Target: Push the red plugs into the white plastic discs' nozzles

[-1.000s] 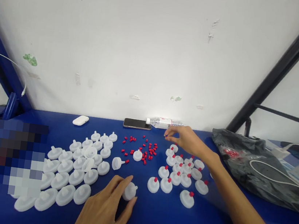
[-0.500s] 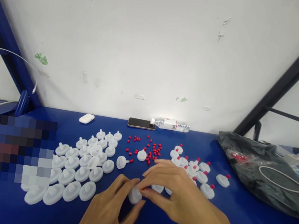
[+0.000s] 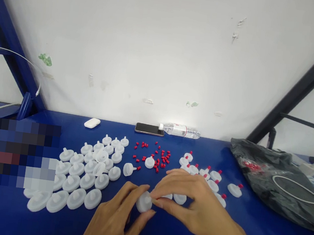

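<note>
Between thumb and index finger, my left hand [image 3: 118,212] holds a white plastic funnel-shaped lid [image 3: 144,202], its spout turned toward the right. My right hand [image 3: 183,202] pinches at the spout's tip; the small red cap in its fingertips is now mostly covered by them. To the left lie several white lids with bare spouts, such as this white lid [image 3: 93,198]. Loose red caps [image 3: 164,159] are scattered beyond my hands. On the right are several white lids fitted with red caps, including this capped lid [image 3: 235,190], some partly hidden by my right hand.
At the wall edge of the blue table [image 3: 52,231] lie a white earbud case [image 3: 92,123], a phone [image 3: 149,129] and a clear bottle [image 3: 180,130]. A dark plastic bag [image 3: 275,187] with a white cable [image 3: 282,177] covers the right side.
My right hand has come from the far right down to the lid in my left hand, bringing a small red cap to its spout. The view has shifted slightly.
</note>
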A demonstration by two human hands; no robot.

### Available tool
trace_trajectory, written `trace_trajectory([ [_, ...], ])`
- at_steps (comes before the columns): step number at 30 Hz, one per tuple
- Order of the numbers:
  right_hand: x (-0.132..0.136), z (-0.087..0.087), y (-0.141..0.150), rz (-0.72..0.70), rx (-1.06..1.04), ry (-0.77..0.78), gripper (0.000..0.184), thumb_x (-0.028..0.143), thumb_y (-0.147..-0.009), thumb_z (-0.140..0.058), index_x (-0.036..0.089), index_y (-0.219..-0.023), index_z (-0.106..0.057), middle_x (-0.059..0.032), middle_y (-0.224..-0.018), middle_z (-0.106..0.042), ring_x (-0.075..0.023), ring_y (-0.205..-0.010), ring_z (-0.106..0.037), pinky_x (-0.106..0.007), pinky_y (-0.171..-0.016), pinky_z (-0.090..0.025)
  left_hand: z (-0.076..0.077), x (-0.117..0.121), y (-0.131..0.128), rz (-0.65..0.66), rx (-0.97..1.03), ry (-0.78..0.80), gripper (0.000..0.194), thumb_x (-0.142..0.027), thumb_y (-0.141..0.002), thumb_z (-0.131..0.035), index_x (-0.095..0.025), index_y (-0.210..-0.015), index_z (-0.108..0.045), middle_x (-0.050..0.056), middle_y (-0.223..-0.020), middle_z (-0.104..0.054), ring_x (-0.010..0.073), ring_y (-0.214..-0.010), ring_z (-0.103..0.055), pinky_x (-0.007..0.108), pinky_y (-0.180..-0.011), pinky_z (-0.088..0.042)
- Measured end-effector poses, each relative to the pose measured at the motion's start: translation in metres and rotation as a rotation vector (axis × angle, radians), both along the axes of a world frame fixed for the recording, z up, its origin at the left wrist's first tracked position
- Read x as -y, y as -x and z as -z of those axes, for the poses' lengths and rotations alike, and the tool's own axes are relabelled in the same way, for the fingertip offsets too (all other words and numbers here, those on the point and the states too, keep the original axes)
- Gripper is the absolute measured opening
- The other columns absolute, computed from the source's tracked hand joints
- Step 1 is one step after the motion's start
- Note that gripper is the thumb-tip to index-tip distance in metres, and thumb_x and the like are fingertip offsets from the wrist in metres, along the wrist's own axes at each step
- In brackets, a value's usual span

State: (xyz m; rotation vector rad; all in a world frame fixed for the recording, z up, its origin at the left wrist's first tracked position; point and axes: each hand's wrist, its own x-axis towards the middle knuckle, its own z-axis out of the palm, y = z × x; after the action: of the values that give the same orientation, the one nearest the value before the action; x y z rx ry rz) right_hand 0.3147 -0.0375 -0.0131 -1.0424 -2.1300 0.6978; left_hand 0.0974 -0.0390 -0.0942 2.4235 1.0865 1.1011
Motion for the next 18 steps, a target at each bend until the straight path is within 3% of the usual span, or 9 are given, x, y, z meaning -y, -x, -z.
trace_trajectory([
  [6, 0.008, 0.001, 0.004, 0.020, -0.182, 0.202, 0.010, 0.032, -0.091, -0.077, 0.033, -0.100, -0.083, 0.0018, -0.100, -0.080, -0.0176, -0.093, -0.071, -0.030, -0.086, -0.053, -0.005, 0.000, 0.001, 0.035, 0.056, 0.013, 0.030, -0.035, -0.103, -0.058, -0.032, -0.132, -0.054, 0.001, -0.111, -0.063, 0.0090, -0.069, -0.069, 0.018, -0.060, -0.058],
  [11, 0.017, -0.001, 0.011, 0.036, -0.372, 0.457, 0.011, 0.033, -0.083, -0.083, 0.027, -0.092, -0.078, -0.0023, -0.111, -0.069, -0.0205, -0.103, -0.067, -0.033, -0.094, -0.050, -0.010, 0.001, 0.000, -0.046, 0.147, -0.171, 0.028, -0.038, -0.099, -0.062, -0.033, -0.126, -0.062, 0.008, -0.128, -0.047, 0.0154, -0.089, -0.066, 0.020, -0.058, -0.059],
  [15, 0.019, 0.007, 0.017, -0.183, -0.650, 0.806, 0.051, 0.025, -0.080, -0.085, 0.034, -0.127, -0.065, -0.0014, -0.121, -0.067, -0.0175, -0.108, -0.064, -0.031, -0.096, -0.049, -0.010, 0.003, 0.001, -0.065, 0.184, -0.269, 0.024, -0.038, -0.102, -0.057, -0.037, -0.124, -0.067, 0.009, -0.127, -0.044, 0.0211, -0.105, -0.059, 0.022, -0.062, -0.058],
  [18, 0.017, 0.017, 0.022, -0.300, -0.757, 0.943, 0.053, 0.022, -0.077, -0.087, 0.027, -0.126, -0.069, -0.0004, -0.103, -0.070, -0.0118, -0.091, -0.066, -0.023, -0.086, -0.050, -0.009, 0.006, 0.002, -0.074, 0.178, -0.288, 0.022, -0.039, -0.102, -0.056, -0.037, -0.119, -0.070, 0.007, -0.125, -0.044, 0.0198, -0.105, -0.058, 0.023, -0.067, -0.059],
])
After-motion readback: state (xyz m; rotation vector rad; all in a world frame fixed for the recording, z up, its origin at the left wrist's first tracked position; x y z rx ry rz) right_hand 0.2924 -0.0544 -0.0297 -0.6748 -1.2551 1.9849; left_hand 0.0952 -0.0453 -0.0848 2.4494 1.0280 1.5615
